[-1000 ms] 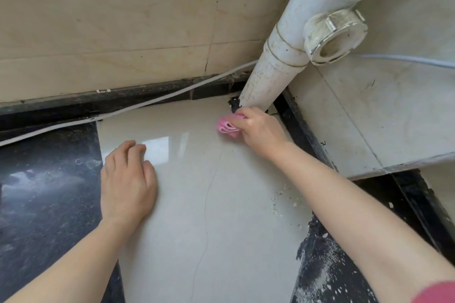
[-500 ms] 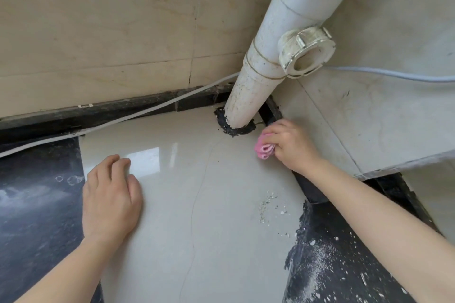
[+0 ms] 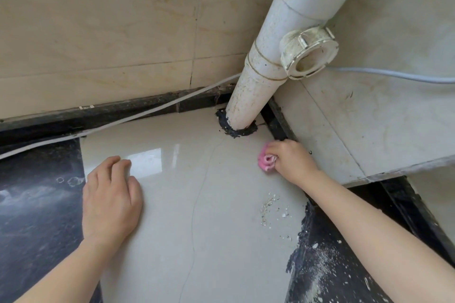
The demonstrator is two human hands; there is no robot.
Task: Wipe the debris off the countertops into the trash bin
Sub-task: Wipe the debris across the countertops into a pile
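Observation:
A glossy cream countertop tile [image 3: 197, 204] fills the middle, with dark stone on both sides. My right hand [image 3: 293, 162] grips a bunched pink cloth [image 3: 265, 160] and holds it on the tile beside the right wall, just in front of the pipe's base. A small patch of white and grey debris [image 3: 272, 206] lies on the tile below the cloth. More white crumbs dust the dark stone [image 3: 327, 263] at lower right. My left hand [image 3: 110, 194] rests on the tile's left part, fingers loosely bent. No trash bin is in view.
A thick white drain pipe [image 3: 266, 76] with a capped side port [image 3: 307, 53] rises from a black-sealed hole in the corner. A white cable [image 3: 123, 119] runs along the back edge; a grey one [image 3: 394, 75] crosses the right wall. Beige tiled walls enclose the corner.
My right hand has dragged the pink cloth from the pipe's base toward me along the right wall. The left hand stays in place. The view has tilted, showing more of the pipe and window sill.

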